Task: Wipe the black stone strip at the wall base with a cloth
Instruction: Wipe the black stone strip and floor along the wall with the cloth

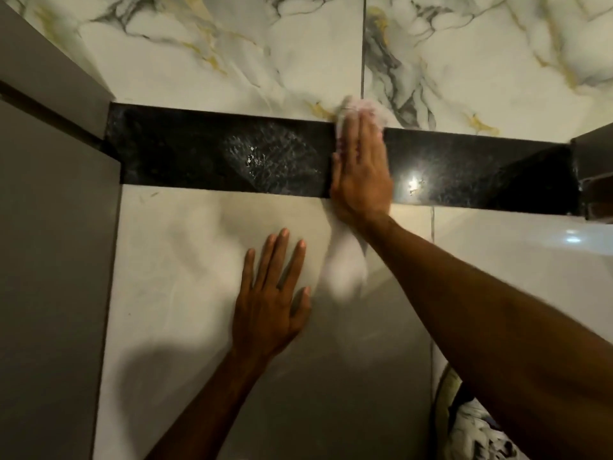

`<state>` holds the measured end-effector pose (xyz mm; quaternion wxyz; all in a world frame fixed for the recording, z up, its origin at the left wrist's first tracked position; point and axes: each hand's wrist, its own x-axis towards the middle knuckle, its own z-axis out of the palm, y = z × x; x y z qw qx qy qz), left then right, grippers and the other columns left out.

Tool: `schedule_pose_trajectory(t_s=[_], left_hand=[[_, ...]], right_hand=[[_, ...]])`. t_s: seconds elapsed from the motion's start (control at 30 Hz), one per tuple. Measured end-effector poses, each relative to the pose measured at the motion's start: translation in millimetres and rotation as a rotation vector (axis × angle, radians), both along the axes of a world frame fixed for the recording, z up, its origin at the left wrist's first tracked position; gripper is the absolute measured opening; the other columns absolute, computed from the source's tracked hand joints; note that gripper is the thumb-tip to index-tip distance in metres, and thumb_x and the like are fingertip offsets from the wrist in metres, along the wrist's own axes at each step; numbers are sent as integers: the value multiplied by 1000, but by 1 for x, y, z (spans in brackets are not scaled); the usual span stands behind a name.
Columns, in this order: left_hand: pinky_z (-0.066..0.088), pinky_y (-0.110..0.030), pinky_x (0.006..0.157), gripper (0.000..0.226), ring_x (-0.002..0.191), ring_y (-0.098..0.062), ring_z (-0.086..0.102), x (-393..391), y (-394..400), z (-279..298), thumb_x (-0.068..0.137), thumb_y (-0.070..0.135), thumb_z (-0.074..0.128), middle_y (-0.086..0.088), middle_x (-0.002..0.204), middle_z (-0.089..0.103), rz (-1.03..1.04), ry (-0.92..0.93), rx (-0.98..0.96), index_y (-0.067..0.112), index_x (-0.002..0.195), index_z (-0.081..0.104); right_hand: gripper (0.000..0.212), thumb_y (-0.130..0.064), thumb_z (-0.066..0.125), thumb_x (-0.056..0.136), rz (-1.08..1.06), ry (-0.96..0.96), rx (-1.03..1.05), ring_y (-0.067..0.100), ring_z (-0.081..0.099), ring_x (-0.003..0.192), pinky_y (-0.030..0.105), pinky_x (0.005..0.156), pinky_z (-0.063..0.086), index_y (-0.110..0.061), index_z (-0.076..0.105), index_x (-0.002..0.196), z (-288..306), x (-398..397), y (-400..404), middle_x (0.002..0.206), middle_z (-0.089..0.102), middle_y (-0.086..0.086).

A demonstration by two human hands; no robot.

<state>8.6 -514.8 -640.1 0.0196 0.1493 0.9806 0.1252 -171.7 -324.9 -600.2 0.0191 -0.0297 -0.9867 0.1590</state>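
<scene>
A view from above, looking down at two bare arms reaching toward the foot of a marble-patterned wall (232,54). A glossy black stone strip (215,154) runs across the picture from a grey panel (49,260) on the left edge to a dark corner piece (593,167) on the right edge, lying between the wall above and the pale tiled floor (185,260) below.

The right hand (361,171) lies flat and open across the strip, a little right of its middle, fingers together and pointing to the wall. It presses down a white cloth (371,106); a bunched edge of the cloth shows past the fingertips, over the strip's upper edge and onto the wall. A pale blurred patch on the floor below the wrist may be a trailing end of the cloth, but this cannot be told for sure.

The left hand (272,300) rests open and flat on the floor, fingers spread, holding nothing, well below the strip and apparently bracing.

The task looks to be under way. Left of the hand the strip shows a mottled, streaky patch, either moisture or dirt; the blur hides which. Right of the hand the stone gives a sharp reflection of a light. Which side is finished cannot be judged, so part of the strip likely remains.

A patterned shoe (477,429) shows at the bottom edge.
</scene>
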Motion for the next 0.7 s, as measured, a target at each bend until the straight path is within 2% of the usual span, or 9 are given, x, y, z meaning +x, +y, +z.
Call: schedule_pose_trajectory(t_s=[0.1, 0.17, 0.27, 0.4, 0.5, 0.6, 0.7], left_hand=[[15, -56, 137, 72, 169, -30, 17, -4, -6, 10, 107, 48, 37, -12, 182, 19, 12, -8, -15, 23, 173, 24], [20, -58, 136, 73, 169, -30, 18, -3, -14, 13, 106, 48, 41, -11, 182, 19, 17, -34, -21, 24, 172, 25], [17, -59, 136, 75, 170, -28, 12, -2, -28, 8, 105, 49, 42, -9, 184, 14, 73, -47, -21, 26, 173, 21], [11, -58, 138, 78, 171, -28, 9, -2, -30, -1, 104, 49, 42, -9, 184, 12, 116, -6, 2, 25, 174, 17], [12, -57, 138, 76, 171, -28, 11, -5, -31, 4, 104, 49, 43, -11, 183, 15, 126, 20, 27, 23, 173, 22], [18, -59, 136, 75, 170, -30, 15, -8, -31, 12, 105, 49, 43, -13, 182, 18, 143, 8, 17, 22, 172, 25], [20, -60, 135, 75, 169, -31, 17, -4, -29, 15, 104, 48, 46, -13, 182, 20, 177, -8, 20, 21, 172, 27]], right_hand=[[64, -36, 29, 117, 242, -29, 45, 30, 8, 173, 50, 141, 20, -11, 14, 174, 9, 35, -5, 184, 9, 15], [64, -33, 37, 117, 278, -56, 32, 29, 10, 172, 51, 141, 23, -13, 17, 174, 11, 71, 18, 184, 12, 13], [63, -28, 35, 116, 140, -69, 87, 31, 14, 172, 54, 139, 26, -7, 19, 173, 6, 84, 47, 183, 14, 16], [65, -33, 26, 118, -68, -15, 76, 32, 6, 173, 51, 142, 16, -6, 8, 174, -1, 21, 15, 184, 6, 19], [64, -35, 27, 117, 155, -14, 46, 32, 8, 172, 51, 142, 17, -10, 12, 174, 4, -13, -30, 184, 8, 18], [63, -33, 31, 117, 426, -12, 47, 30, 8, 173, 51, 141, 21, -13, 15, 175, 9, 26, -36, 184, 9, 14], [64, -36, 31, 116, 354, -45, 77, 27, 10, 173, 52, 140, 26, -15, 15, 175, 6, 87, -4, 185, 12, 10]])
